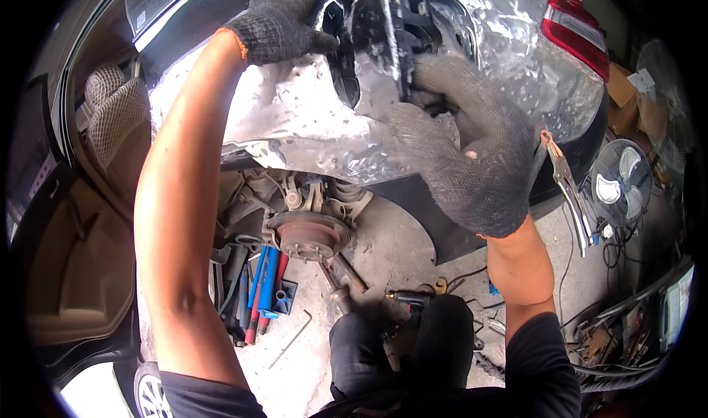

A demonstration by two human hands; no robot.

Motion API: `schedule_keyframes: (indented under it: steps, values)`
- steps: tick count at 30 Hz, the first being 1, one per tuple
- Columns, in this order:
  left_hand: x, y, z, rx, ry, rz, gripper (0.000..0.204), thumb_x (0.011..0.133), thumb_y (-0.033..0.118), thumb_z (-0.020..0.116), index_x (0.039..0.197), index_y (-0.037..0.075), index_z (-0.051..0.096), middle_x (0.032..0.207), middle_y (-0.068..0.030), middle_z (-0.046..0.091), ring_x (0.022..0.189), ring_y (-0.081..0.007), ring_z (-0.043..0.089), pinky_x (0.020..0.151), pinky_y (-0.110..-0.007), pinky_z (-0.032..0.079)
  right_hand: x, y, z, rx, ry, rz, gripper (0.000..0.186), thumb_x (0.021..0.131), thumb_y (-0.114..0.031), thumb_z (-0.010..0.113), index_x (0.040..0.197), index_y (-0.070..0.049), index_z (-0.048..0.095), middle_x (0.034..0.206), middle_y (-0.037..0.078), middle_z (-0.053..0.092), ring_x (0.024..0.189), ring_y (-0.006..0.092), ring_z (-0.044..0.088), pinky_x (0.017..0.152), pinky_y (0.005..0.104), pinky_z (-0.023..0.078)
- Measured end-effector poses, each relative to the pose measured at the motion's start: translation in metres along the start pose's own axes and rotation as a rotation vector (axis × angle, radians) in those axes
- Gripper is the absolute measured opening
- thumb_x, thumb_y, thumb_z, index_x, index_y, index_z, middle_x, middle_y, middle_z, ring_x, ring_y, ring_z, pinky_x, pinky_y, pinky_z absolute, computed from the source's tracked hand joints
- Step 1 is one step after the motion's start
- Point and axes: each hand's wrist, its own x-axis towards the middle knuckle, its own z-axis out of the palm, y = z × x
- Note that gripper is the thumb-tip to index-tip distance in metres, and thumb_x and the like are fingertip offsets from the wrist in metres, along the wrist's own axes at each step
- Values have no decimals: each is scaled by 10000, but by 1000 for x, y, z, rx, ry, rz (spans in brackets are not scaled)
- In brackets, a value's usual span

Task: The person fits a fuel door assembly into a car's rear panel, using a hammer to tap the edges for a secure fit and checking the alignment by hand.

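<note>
My left hand (276,26), in a dark grey knit glove, lies flat with fingers apart on the upper part of a car's rear side panel (287,101), which is bare, dented metal. A dark plate with a bright edge (393,38) stands out at the recessed opening (441,20) in that panel. My right hand (472,141), gloved alike, has its fingers and thumb curled at the plate's lower end. The fingertips are partly hidden there. Close to my right wrist, locking pliers (566,178) hang at the bumper's edge.
Below the panel, the wheel is off and a rusty brake disc (308,234) shows. Blue and red tubes (267,281), an L-shaped rod (291,338) and a power tool (411,298) lie on the floor. A fan (619,182) stands at right; an open car door (81,248) is at left.
</note>
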Motion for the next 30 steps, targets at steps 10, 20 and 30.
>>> schedule_keyframes:
  steps: [10, 20, 30]
  values:
    - [-2, -4, 1, -3, 8, 10, 1160, 714, 504, 813, 1577, 39, 193, 1634, -258, 159, 1522, -439, 112, 1235, -511, 142, 7, -3, 5, -114, 28, 2, 213, 869, -63, 759, 1040, 40, 686, 859, 84, 731, 760, 122, 698, 661, 244, 569]
    - [0, -2, 0, -76, -14, 42, 1158, 733, 607, 772, 1564, 14, 226, 1624, -286, 162, 1527, -427, 102, 1239, -499, 120, -26, 74, -31, -458, 255, 585, 336, 844, -307, 785, 951, -1, 697, 698, 72, 659, 645, 173, 645, 635, 323, 516]
    - [1, -7, 1, -72, 4, 72, 1145, 728, 596, 784, 1553, 23, 235, 1615, -295, 172, 1516, -454, 121, 1222, -554, 139, -40, 95, -16, -496, 419, 557, 387, 790, -263, 825, 1058, -36, 661, 744, 62, 666, 690, 193, 649, 690, 346, 525]
